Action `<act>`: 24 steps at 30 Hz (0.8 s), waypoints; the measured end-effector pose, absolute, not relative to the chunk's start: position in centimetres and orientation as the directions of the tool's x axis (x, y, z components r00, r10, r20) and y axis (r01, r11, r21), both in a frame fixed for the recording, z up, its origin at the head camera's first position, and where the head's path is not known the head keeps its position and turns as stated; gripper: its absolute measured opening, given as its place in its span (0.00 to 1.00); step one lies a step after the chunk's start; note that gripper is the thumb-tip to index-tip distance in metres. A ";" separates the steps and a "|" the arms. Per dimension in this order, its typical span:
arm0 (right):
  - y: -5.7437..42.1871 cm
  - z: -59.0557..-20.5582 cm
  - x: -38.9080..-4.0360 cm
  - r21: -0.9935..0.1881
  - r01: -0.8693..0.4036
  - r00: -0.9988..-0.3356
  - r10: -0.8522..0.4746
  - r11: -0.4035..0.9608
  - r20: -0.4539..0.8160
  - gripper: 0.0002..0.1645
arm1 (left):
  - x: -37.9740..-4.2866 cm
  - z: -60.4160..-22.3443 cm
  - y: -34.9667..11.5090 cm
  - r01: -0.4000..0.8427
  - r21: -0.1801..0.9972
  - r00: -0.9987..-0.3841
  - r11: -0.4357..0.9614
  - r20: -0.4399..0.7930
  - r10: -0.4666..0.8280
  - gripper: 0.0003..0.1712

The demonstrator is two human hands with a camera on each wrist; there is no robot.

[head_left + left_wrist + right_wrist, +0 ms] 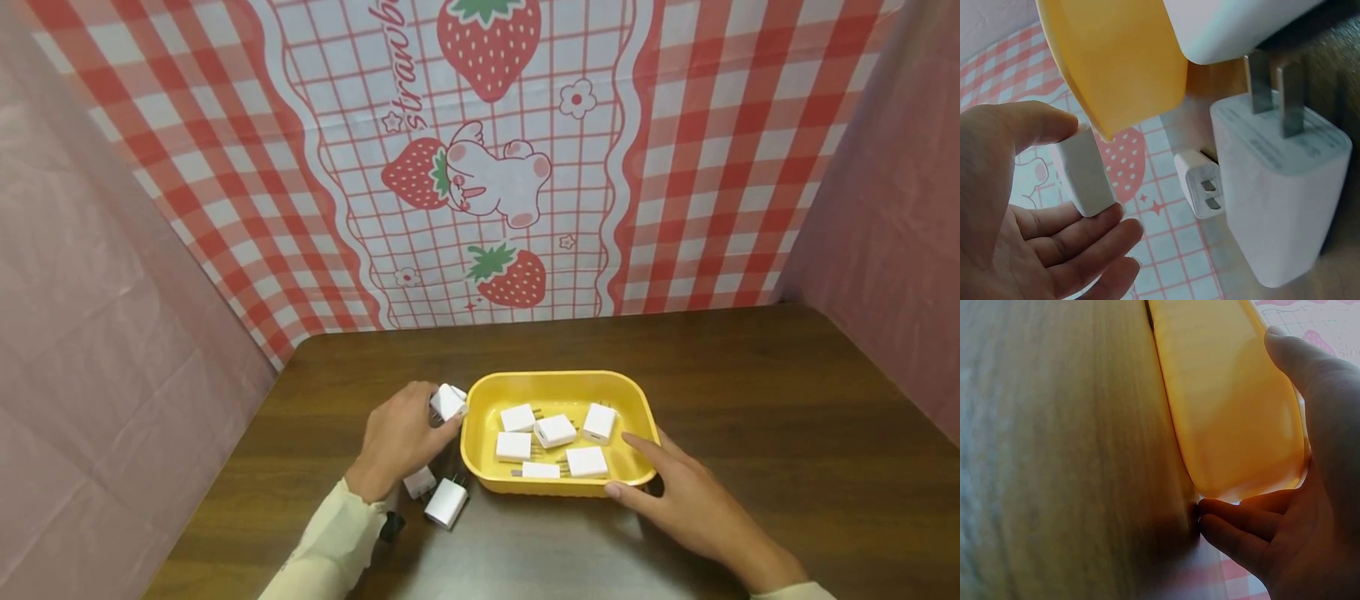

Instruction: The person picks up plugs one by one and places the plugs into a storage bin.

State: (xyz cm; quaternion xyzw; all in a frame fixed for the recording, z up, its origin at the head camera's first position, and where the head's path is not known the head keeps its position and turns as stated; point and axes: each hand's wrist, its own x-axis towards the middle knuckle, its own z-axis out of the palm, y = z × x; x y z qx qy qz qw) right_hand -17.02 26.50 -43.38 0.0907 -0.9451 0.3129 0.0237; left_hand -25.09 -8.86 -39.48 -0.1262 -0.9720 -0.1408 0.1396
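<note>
To the left of a rounded-rectangular yellow plastic tub point(557, 487), a person's left hand point(401, 429), in a pale yellow-green sleeve point(333, 533), pinches one small white block-shaped plastic charger point(1083, 172) between thumb and fingertips, just beside the tub's left end. Off the tub's near left corner, a silvery-white charger with metal prongs point(447, 503) lies close to another white charger point(420, 482), partly hidden below the hand. The tub stands on a dark brown wood-grain table point(720, 375); six white plug chargers point(555, 431) lie scattered inside. At the tub's right end, the right hand point(686, 500), parted thumb from fingers, grips the rim. Behind the tub hangs a red-and-white strawberry-print cloth point(480, 167).
</note>
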 end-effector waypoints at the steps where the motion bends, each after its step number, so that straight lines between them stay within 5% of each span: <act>1: 26.5 -43.4 -17.0 -0.586 -0.188 -0.982 -0.156 0.788 0.105 0.54 | -25.1 -39.4 -8.7 0.293 0.239 -0.926 0.926 0.311 0.213 0.30; 24: 26.6 -43.4 -17.0 -0.589 -0.192 -0.981 -0.164 0.785 0.102 0.55 | -24.5 -38.2 -5.5 0.473 0.155 -0.837 0.867 0.386 0.388 0.32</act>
